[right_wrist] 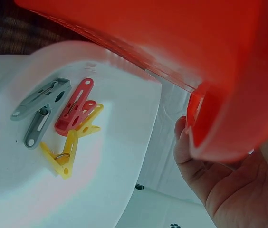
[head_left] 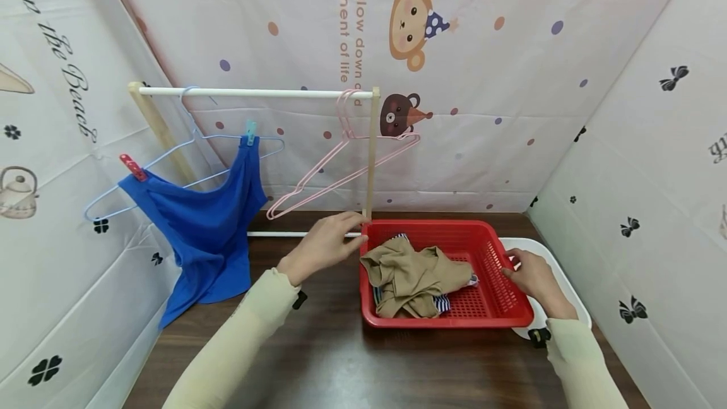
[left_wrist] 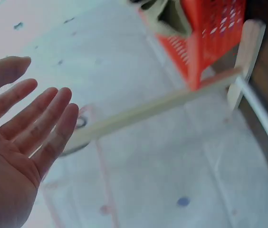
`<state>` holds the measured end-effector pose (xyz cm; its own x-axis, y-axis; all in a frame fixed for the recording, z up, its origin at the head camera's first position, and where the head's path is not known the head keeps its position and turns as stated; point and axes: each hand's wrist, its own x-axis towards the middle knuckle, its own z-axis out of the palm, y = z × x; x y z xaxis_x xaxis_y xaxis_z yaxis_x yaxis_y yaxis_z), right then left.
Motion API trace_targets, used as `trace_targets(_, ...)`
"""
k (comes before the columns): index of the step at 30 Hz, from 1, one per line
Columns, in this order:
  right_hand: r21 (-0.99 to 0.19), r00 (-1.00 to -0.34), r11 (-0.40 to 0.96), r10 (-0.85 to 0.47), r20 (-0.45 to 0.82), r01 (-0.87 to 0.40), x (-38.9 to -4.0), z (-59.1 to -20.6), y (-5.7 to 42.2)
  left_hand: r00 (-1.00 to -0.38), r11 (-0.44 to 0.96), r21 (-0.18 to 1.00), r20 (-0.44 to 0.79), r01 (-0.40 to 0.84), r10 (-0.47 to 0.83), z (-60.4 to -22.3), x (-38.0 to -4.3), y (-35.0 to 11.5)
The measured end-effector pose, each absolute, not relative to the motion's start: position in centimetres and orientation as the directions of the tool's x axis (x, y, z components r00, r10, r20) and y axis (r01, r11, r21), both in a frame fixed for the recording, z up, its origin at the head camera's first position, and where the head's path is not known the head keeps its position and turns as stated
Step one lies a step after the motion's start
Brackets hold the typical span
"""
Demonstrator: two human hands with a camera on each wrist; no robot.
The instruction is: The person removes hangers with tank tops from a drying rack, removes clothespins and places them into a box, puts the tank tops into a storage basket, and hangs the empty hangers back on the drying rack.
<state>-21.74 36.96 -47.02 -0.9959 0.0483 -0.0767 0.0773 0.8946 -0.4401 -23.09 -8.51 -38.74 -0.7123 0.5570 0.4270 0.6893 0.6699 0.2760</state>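
Note:
A red plastic basket (head_left: 449,322) holds a crumpled khaki garment (head_left: 417,276), with blue-and-white striped cloth (head_left: 442,303) showing under it. My right hand (head_left: 534,276) grips the basket's right rim; in the right wrist view the fingers (right_wrist: 182,135) curl around the rim's handle. Beside the left rim is my left hand (head_left: 324,245), its palm facing the basket. Spread and nearly straight, the fingers (left_wrist: 53,123) hold nothing in the left wrist view.
At left a rack's white rail (head_left: 255,92) carries a blue hanger (head_left: 170,160) with a blue garment (head_left: 210,232) clipped on, and pink hangers (head_left: 309,175). Right of the basket, a white tray (right_wrist: 119,156) bears grey (right_wrist: 43,111), red (right_wrist: 74,107) and yellow clothespins (right_wrist: 62,159).

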Motion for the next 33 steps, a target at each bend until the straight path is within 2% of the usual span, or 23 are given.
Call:
trace_targets(4, -0.433, -0.997, 0.899, 0.041, -0.063, 0.064, -21.7, -47.0, 36.9, -0.701, 0.672, 0.277, 0.497, 0.687, 0.511, -36.9, -22.0, -10.6)
trace_targets(12, -0.426, -0.997, 0.902, 0.042, -0.06, 0.063, -21.6, -47.0, 37.0, -0.616, 0.673, 0.202, 0.64, 0.711, 0.46, -34.2, -20.4, -14.6)
trace_targets(17, -0.425, -0.997, 0.903, 0.046, -0.063, 0.068, -21.6, -47.0, 37.0, -0.595, 0.698, 0.19, 0.698, 0.69, 0.398, -32.6, -19.7, -17.5)
trace_targets(22, -0.43, -0.996, 0.9, 0.048, -0.075, 0.075, -21.8, -46.9, 37.0, -0.596, 0.75, 0.171, 0.727, 0.639, 0.341, -31.8, -19.6, -20.7)
trace_targets(29, -0.431, -0.996, 0.899, 0.045, -0.075, 0.073, -21.9, -46.9, 37.0, -0.644, 0.819, 0.194, 0.722, 0.54, 0.254, -31.2, -19.2, -24.4)
trace_targets(33, -0.435, -0.996, 0.898, 0.044, -0.073, 0.072, -22.0, -47.0, 36.9, -0.651, 0.846, 0.217, 0.736, 0.487, 0.186, -30.4, -18.9, -26.7)
